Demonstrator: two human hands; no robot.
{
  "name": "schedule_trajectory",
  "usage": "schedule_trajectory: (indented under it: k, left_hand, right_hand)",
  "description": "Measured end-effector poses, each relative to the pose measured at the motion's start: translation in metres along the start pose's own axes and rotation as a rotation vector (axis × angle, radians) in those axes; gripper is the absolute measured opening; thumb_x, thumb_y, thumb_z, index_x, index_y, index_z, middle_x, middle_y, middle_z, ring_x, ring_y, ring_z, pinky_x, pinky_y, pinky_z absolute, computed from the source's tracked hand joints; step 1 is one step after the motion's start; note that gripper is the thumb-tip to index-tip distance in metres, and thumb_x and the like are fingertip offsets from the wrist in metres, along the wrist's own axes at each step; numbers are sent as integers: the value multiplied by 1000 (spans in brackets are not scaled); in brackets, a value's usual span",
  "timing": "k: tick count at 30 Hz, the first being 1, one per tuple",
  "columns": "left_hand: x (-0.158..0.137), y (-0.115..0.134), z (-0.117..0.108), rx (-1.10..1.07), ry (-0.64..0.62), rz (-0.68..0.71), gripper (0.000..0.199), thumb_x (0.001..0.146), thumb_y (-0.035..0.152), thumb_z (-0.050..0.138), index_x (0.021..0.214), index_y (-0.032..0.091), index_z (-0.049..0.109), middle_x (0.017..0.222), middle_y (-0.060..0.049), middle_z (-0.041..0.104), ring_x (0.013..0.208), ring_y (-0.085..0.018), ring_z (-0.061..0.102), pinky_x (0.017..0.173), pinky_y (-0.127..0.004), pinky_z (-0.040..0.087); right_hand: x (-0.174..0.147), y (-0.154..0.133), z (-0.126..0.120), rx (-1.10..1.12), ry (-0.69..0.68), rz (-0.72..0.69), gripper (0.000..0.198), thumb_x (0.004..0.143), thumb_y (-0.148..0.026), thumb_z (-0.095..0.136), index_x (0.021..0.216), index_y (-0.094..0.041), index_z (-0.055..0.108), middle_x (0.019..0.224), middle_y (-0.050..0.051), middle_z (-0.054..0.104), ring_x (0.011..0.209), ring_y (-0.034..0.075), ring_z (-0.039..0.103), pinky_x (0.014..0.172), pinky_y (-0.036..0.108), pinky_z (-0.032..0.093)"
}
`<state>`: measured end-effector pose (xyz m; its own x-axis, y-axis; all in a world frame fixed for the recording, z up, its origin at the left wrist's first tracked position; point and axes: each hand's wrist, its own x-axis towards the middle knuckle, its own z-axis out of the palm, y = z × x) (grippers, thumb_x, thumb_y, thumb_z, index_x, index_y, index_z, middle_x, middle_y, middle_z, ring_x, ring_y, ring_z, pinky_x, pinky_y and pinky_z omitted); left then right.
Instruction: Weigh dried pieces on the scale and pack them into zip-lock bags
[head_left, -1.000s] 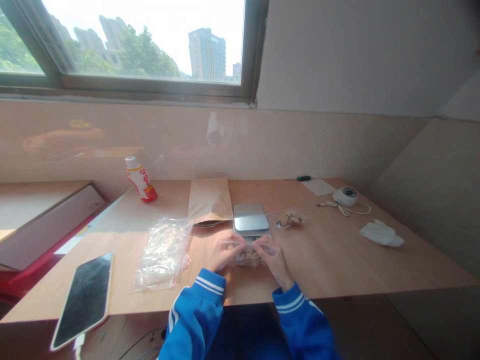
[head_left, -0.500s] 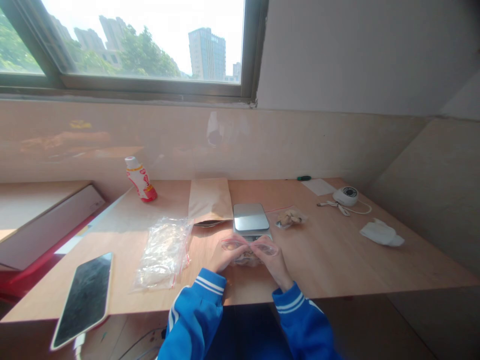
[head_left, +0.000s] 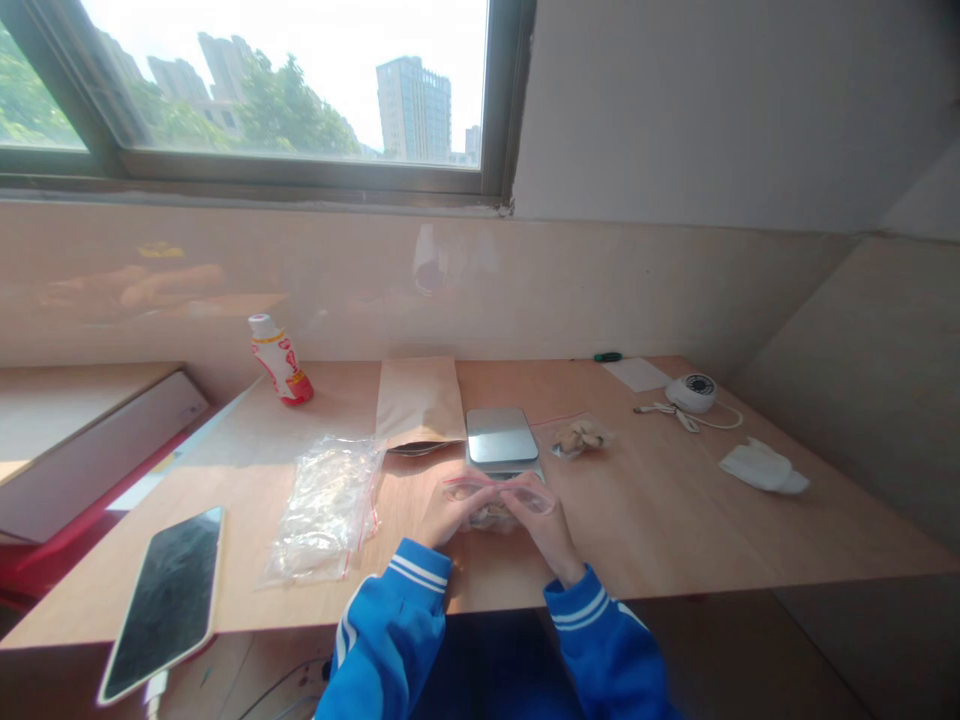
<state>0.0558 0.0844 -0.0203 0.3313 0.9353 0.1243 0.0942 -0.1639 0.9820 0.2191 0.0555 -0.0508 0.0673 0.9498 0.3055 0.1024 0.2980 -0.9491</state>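
My left hand [head_left: 450, 507] and my right hand [head_left: 538, 510] pinch the red-lined top edge of a clear zip bag [head_left: 491, 518] from both sides, fingertips close together. Pale brown pieces lie in the bag, below my hands; their kind is hard to tell. Just beyond my fingers is a kitchen scale [head_left: 501, 436] with a silver plate, its front partly hidden by my hands. A brown paper pouch [head_left: 420, 402] lies left of the scale, its mouth toward me. To the scale's right lies a second zip bag [head_left: 577, 437] holding similar pieces.
Flat clear zip bags [head_left: 326, 510] lie to the left, beside a phone [head_left: 169, 600] with a cable. A red and white bottle [head_left: 282, 362] stands behind. On the right are a white camera [head_left: 691, 392], white paper [head_left: 636, 374], a green-handled tool [head_left: 608, 356] and a crumpled white wrapper [head_left: 763, 467].
Both hands stay almost in place on the zip bag's top edge, with only a slight shift of the fingers. Everything else on the table stays where it was.
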Motion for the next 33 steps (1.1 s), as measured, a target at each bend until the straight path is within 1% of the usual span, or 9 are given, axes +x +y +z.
schedule_trajectory:
  k: [3,9,16,22,25,27,29,31,33]
  left_hand:
    - [0,-2,2,14,32,29,28,75,44,66,76,16,67,76,-5,65,80,-19,61,76,-30,48]
    - [0,-2,2,30,33,50,27,75,43,66,76,16,68,79,-5,67,81,-19,62,77,-30,48]
    - [2,-7,4,32,57,80,26,73,41,68,74,16,69,78,-6,69,80,-19,62,77,-31,49]
    - [2,-7,2,10,68,62,23,73,39,68,73,16,70,76,-5,69,79,-19,63,76,-30,49]
    - [2,-5,0,23,114,49,19,72,36,69,70,17,70,72,-4,68,77,-18,62,75,-29,48]
    - [2,-4,-1,27,144,40,19,71,34,69,66,17,70,69,-3,67,74,-18,62,73,-29,48]
    - [2,-3,-1,23,161,30,19,71,34,68,63,17,69,67,-3,66,73,-18,61,72,-30,48]
    - [2,-4,-2,12,189,20,20,71,35,68,62,17,69,66,-3,65,72,-19,61,71,-30,49]
    - [2,-4,-2,-3,211,5,21,70,36,68,62,16,68,66,-3,66,72,-19,62,71,-30,49]
  right_hand:
    - [0,1,1,-7,-6,-3,19,80,-37,65,90,-22,71,86,3,62,81,17,61,74,29,51]
    - [1,5,2,-17,33,-21,17,79,-36,66,78,-20,71,75,1,56,73,15,58,67,27,51]
    - [-1,2,4,-37,100,-19,17,77,-36,67,76,-20,71,76,2,56,74,16,58,67,28,51]
    - [-1,-1,5,-25,99,1,19,77,-38,67,79,-20,72,77,2,58,76,17,60,70,28,50]
    - [-2,-8,5,27,79,40,28,82,-45,60,80,-20,72,79,3,61,77,17,60,70,27,49]
    - [-3,-12,4,81,62,99,36,85,-50,53,87,-20,71,84,4,64,79,17,61,70,26,50]
    - [-3,-14,3,122,92,166,42,84,-55,51,93,-19,70,86,5,67,79,18,62,68,26,51]
    - [-3,-12,3,134,152,209,46,81,-59,52,90,-18,69,82,6,68,76,19,63,65,27,51]
    - [-2,-8,2,129,191,213,47,81,-61,52,83,-17,69,79,8,69,74,20,64,65,28,52]
